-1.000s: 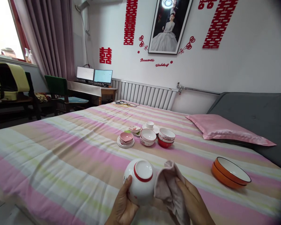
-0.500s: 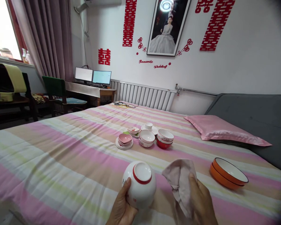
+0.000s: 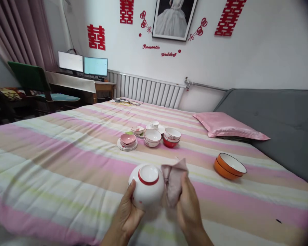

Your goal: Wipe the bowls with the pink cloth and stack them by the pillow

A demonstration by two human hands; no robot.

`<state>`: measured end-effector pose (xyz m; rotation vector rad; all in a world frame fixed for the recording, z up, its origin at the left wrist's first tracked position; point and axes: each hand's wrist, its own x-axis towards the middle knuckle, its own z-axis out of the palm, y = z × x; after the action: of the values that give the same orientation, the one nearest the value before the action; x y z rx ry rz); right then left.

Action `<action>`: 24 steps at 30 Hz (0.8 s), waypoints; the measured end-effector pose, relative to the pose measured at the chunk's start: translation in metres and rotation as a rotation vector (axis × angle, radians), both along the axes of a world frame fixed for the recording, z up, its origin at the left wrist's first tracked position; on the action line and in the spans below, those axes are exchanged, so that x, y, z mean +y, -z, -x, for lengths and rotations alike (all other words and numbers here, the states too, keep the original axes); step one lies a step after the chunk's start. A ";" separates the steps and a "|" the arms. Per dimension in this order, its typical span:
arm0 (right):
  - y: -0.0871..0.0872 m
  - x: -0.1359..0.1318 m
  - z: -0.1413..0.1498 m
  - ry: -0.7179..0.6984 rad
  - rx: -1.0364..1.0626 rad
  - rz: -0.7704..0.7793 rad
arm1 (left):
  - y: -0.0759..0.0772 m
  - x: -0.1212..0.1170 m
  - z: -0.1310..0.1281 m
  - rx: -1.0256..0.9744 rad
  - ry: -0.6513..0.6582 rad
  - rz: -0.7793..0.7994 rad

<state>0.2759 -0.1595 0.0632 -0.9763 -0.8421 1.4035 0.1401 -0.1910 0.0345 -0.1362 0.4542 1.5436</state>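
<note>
My left hand [image 3: 130, 209] grips a white bowl [image 3: 149, 194] with a red ring around its foot. The bowl is tipped so that its base faces up and away from me. In my right hand [image 3: 188, 205] is a crumpled pinkish-grey cloth [image 3: 175, 181], pinched between thumb and fingers. The cloth hangs right beside the bowl's right side; whether the two touch I cannot tell. Both hands are above the striped bed cover [image 3: 87, 184].
Beyond my hands stand a pink bowl [image 3: 127, 138] on stacked plates, white bowls [image 3: 152, 136], a red bowl [image 3: 170, 142] beneath white ones, and small cups [image 3: 154, 124]. Orange bowls [image 3: 228, 168] sit to the right. Farther off lie a pink pillow [image 3: 228, 124] and cables [image 3: 127, 101].
My right hand has brought the cloth leftward, close to the bowl. My left hand still holds the bowl in a similar pose. The view has tilted downward.
</note>
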 end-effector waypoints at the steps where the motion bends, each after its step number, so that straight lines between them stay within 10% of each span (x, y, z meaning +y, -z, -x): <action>1: 0.000 -0.008 0.007 -0.048 -0.079 -0.085 | 0.001 0.001 0.000 -0.011 -0.004 -0.007; 9: 0.012 -0.044 0.037 -0.087 -0.568 -0.689 | 0.003 0.002 0.017 -0.082 -0.035 -0.124; 24: 0.040 -0.051 0.058 0.002 -0.165 -0.180 | 0.001 -0.006 0.001 -0.150 0.164 -0.114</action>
<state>0.2183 -0.2108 0.0232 -0.9622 -1.0702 1.2333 0.1394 -0.1966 0.0332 -0.1218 0.2514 1.3837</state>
